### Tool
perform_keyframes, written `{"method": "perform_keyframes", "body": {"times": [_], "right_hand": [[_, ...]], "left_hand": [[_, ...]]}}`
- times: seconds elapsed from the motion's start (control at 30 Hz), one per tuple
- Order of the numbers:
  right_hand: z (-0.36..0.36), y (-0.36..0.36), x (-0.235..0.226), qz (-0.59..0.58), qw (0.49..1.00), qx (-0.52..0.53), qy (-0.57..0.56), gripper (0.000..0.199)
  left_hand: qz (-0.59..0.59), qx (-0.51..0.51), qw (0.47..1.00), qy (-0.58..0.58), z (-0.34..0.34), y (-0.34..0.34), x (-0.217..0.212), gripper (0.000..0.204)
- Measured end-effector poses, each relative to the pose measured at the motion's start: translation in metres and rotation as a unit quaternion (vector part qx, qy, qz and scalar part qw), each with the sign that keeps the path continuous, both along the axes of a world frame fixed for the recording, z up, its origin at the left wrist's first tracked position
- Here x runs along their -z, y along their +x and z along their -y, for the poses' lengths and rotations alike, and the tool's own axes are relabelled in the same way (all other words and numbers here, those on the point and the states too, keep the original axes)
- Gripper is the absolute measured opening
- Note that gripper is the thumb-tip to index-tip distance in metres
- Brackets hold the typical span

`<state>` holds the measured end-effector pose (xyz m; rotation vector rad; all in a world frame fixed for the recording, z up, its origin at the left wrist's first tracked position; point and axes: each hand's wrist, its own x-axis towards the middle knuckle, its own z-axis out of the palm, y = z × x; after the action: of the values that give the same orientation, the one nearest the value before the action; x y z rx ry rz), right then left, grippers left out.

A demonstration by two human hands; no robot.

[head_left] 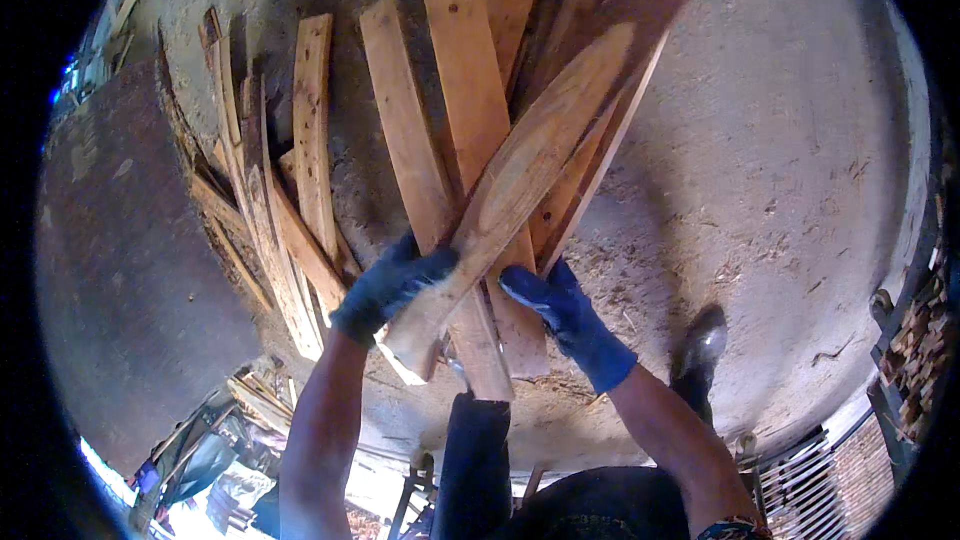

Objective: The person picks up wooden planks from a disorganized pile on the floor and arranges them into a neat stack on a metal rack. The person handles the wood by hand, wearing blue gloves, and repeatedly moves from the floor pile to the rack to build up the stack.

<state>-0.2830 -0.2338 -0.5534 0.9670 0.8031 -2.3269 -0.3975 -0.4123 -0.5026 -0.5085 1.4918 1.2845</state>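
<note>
Both my hands wear dark blue gloves. My left hand (388,285) grips the near end of a long pale wooden plank (520,170) that tapers and slants up to the right over the others. My right hand (565,315) sits under the near ends of several flat reddish planks (465,90), its fingers curled against the bundle. The planks fan away from me toward the top of the view. Their near ends rest at my knee, partly hidden by my hands.
More rough slats (265,200) lean in a pile at the left beside a big dark board (120,240). Dusty concrete floor (780,140) spreads to the right. My boot (703,345) stands at lower right, with stacked wood scraps (915,345) at the right edge.
</note>
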Motion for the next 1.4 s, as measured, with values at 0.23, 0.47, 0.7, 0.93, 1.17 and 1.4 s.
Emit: {"method": "perform_keyframes", "body": {"times": [0.23, 0.47, 0.7, 0.93, 1.17, 1.4], "right_hand": [[-0.003, 0.012, 0.011, -0.011, 0.996, -0.036, 0.08, 0.065], [0.03, 0.014, 0.02, 0.044, 0.997, 0.067, 0.0, 0.065], [0.017, -0.001, 0.015, 0.076, 0.989, -0.005, -0.127, 0.047], [0.015, -0.003, 0.003, -0.026, 0.995, -0.101, -0.004, 0.055], [0.031, 0.001, -0.011, 0.0, 0.992, 0.082, -0.1, 0.056], [0.005, 0.003, -0.032, 0.063, 0.994, -0.008, -0.093, 0.051]], "left_hand": [[-0.218, 0.167, 0.958, -0.08, 0.011, 0.022, 0.032, 0.07], [-0.08, -0.026, 0.996, -0.024, 0.007, 0.021, 0.022, 0.067], [-0.058, -0.016, 0.998, -0.015, 0.018, 0.004, 0.017, 0.076], [-0.058, 0.009, 0.998, -0.013, 0.026, -0.001, 0.019, 0.064], [-0.023, 0.007, 0.999, -0.034, 0.025, -0.006, 0.011, 0.069], [0.027, -0.079, 0.996, 0.008, 0.01, -0.005, -0.02, 0.077]]}}
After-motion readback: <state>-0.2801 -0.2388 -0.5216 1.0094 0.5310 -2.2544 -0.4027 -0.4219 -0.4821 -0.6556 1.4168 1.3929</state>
